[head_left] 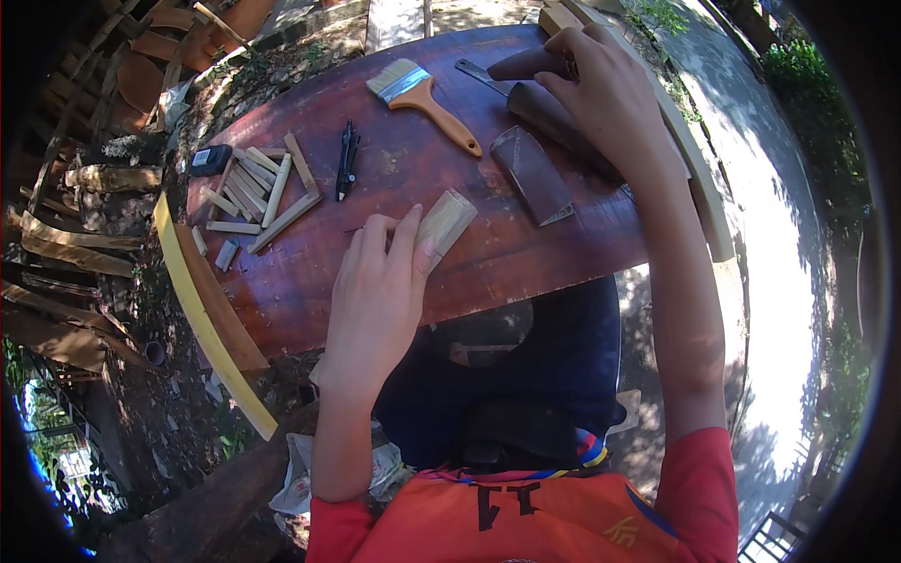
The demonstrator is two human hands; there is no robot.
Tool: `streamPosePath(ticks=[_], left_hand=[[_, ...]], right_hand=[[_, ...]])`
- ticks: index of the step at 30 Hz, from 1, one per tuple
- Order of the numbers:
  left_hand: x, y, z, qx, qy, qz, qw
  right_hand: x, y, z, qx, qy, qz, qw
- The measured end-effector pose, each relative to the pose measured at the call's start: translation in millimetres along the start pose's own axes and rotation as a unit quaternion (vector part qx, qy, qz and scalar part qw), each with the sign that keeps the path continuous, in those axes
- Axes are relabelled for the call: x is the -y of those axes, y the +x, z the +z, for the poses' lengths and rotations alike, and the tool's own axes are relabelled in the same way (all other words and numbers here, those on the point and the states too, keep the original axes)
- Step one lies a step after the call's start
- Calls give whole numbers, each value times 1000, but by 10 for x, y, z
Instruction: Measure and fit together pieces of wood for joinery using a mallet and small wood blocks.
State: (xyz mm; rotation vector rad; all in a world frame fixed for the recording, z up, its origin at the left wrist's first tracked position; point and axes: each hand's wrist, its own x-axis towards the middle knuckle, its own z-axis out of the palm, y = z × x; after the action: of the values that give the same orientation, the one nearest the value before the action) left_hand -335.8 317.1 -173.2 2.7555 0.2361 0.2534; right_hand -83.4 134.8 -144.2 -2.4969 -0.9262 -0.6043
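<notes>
My left hand (380, 281) holds a short pale wooden block (447, 223) against the dark red tabletop (413, 169), thumb and fingers around its near end. Far across the table, my right hand (601, 80) grips a curled sheet of brown sandpaper (540, 66). Another rolled sheet of sandpaper (554, 117) lies under that wrist, and a folded piece of sandpaper (535, 174) rests between the two hands.
A paintbrush with an orange handle (427, 94) lies at the far middle. A black compass tool (347, 159) and a pile of small wood sticks (258, 192) sit to the left, beside a small black box (210, 159). Wood scraps cover the ground at left.
</notes>
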Motion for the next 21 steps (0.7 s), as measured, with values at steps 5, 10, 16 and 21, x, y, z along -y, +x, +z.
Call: streamPosePath(ticks=[5, 10, 16, 21], left_hand=[[-32, -76, 122, -52, -6, 10, 999], [-152, -33, 197, -72, 7, 47, 996], [-69, -46, 206, -94, -13, 87, 992], [2, -95, 90, -57, -47, 59, 995]], right_hand=[[691, -724, -246, 6, 203, 22, 979], [892, -1318, -228, 12, 303, 81, 949], [812, -1397, -210, -3, 254, 76, 964], [921, -1617, -226, 11, 248, 33, 968]])
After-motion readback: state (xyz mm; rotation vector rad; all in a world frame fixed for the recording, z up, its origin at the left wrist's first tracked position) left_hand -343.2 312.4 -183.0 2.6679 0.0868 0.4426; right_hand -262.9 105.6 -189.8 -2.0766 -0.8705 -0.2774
